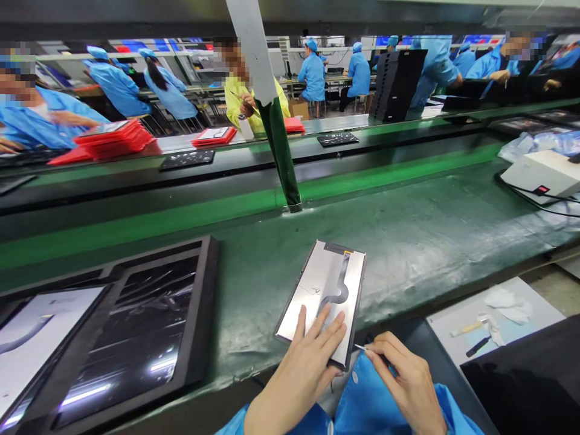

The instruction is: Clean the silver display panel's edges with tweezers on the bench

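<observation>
Bare green mat point(408, 241) beyond panel point(324, 290); black tray point(199, 314) blocks left.

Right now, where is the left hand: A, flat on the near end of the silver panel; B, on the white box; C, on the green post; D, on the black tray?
A: the left hand lies with fingers spread on the near end of the silver panel, while the right hand pinches a thin tool beside that panel's near corner.

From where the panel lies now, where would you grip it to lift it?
Probably by the two long edges of the panel, from above at mid-length. It lies flat on the green bench, and the left hand already presses its near end.
</observation>
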Available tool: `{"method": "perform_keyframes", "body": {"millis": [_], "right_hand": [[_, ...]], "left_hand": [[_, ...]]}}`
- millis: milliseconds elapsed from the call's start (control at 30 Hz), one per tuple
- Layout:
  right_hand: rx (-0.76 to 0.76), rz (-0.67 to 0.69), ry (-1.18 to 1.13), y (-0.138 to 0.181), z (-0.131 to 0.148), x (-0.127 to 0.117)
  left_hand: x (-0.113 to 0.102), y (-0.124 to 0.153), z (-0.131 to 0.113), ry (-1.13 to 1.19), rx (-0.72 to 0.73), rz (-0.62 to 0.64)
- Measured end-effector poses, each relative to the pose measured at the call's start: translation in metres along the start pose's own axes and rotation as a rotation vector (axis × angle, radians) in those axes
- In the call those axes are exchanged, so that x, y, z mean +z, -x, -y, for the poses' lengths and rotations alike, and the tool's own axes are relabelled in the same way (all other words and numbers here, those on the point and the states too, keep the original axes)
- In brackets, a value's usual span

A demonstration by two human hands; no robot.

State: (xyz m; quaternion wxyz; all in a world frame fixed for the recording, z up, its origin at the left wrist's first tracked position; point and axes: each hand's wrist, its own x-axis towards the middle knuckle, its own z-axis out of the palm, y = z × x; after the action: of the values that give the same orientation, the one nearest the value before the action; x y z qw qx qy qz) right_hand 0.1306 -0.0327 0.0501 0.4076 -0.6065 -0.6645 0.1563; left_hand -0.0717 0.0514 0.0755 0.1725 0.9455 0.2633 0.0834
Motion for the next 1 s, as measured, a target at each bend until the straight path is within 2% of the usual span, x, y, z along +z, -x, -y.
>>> {"method": "perform_keyframes", "body": {"millis": [300,467,767,1000], "right_hand": [[0.031,-0.023,0.003,-0.004,-0.002,-0.004],[0.020,-0.023,-0.012,-0.004,-0.001,-0.002],[0.003,-0.014,-0.056,-0.003,0.002,0.007],[0.024,-0.021,-0.102,-0.003,0.007,0.012]], "left_hand": [[0.000,-0.001,0.000,-0.011,-0.010,0.017],[-0.004,0.000,0.003,0.011,-0.013,0.078],[-0.023,0.005,0.029,0.103,0.054,0.275],[-0.012,0.013,0.043,0.125,0.058,0.264]]}}
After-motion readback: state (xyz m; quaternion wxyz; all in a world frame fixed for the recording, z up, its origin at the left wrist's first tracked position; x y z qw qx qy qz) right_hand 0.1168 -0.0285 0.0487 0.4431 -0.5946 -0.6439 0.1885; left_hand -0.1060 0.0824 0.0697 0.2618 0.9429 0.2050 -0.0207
